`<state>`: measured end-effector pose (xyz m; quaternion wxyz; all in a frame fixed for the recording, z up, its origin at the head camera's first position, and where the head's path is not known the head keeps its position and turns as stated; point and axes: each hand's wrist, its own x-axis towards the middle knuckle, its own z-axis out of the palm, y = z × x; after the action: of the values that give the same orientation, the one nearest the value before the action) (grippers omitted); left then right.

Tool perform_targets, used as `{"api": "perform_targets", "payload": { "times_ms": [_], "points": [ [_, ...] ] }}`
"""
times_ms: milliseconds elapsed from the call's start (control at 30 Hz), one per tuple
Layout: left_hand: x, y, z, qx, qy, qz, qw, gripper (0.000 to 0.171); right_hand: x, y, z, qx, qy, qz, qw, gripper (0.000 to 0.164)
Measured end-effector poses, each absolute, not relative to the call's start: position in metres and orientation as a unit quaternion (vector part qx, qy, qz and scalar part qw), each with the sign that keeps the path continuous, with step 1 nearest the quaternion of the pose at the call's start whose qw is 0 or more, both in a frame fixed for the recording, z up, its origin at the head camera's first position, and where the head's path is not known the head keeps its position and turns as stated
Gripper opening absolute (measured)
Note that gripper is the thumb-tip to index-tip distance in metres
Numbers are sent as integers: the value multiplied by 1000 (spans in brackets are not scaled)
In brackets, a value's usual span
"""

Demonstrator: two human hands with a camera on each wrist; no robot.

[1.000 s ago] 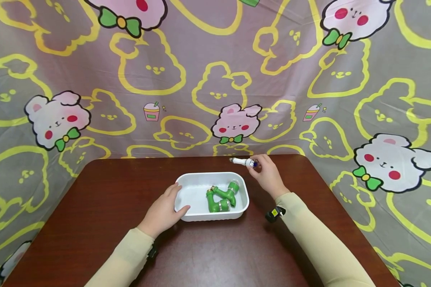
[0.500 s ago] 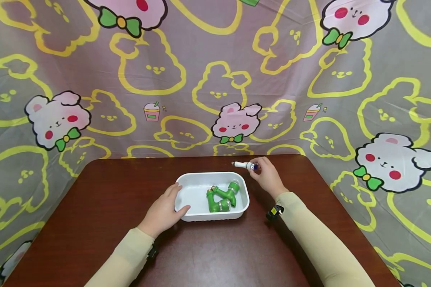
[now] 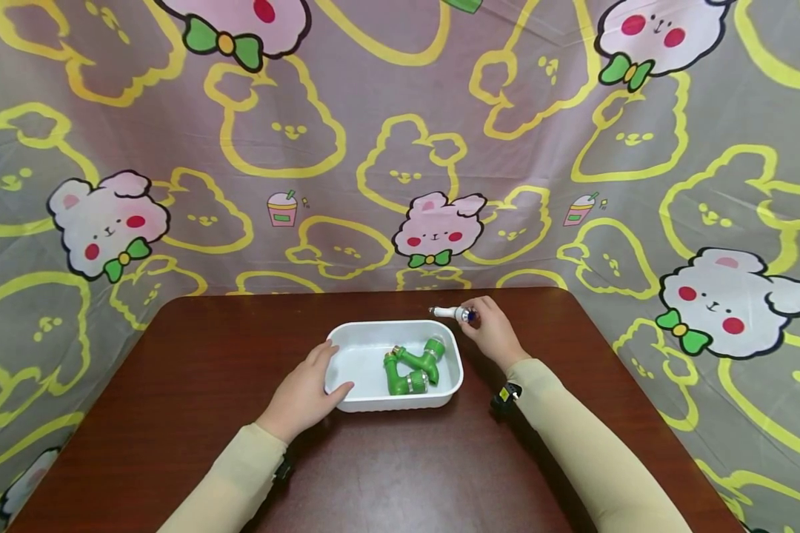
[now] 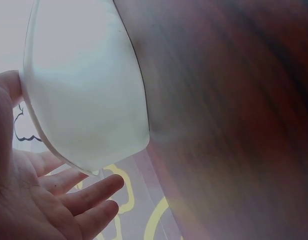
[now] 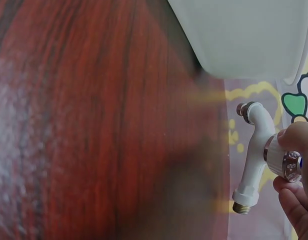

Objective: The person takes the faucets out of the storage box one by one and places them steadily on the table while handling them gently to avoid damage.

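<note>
My right hand (image 3: 495,331) pinches a white water tap (image 3: 449,312) by its handle, with the thumb on one side and fingers on the other. In the right wrist view the tap (image 5: 259,145) shows a curved white body, a brass threaded end and a metal-ringed handle with a blue spot. The tap is just beyond the far right corner of a white tray (image 3: 373,403). My left hand (image 3: 304,396) rests on the tray's left end with fingers extended, thumb over the near rim. Two green taps, one nearer (image 3: 398,376) and one farther (image 3: 420,358), lie in the tray's right half.
The tray stands on a dark red-brown wooden table (image 3: 193,392). A grey cloth (image 3: 347,148) with yellow outlines and cartoon animals hangs behind the table and along both sides. Each wrist wears a black strapped device, such as the right wrist device (image 3: 505,400).
My right hand has come slightly nearer and lower with the white tap, toward the tray's far right corner. The left hand, tray and green taps stay in place.
</note>
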<state>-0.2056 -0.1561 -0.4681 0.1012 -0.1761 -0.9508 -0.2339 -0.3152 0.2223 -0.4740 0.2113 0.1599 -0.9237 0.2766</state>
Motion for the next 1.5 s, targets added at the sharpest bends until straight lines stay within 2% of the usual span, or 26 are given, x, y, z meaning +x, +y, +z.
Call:
{"api": "perform_targets", "payload": {
  "times_ms": [767, 1167, 1500],
  "points": [
    [-204, -156, -467, -174, -952, -233, 97, 75, -323, 225, -481, 153, -936, 267, 173, 24],
    [-204, -155, -467, -173, -951, -238, 94, 76, -325, 227, -482, 176, -928, 259, 200, 24],
    [-204, -156, -468, -173, -951, -234, 99, 76, -325, 226, -482, 165, -937, 245, 187, 25]
  ]
}}
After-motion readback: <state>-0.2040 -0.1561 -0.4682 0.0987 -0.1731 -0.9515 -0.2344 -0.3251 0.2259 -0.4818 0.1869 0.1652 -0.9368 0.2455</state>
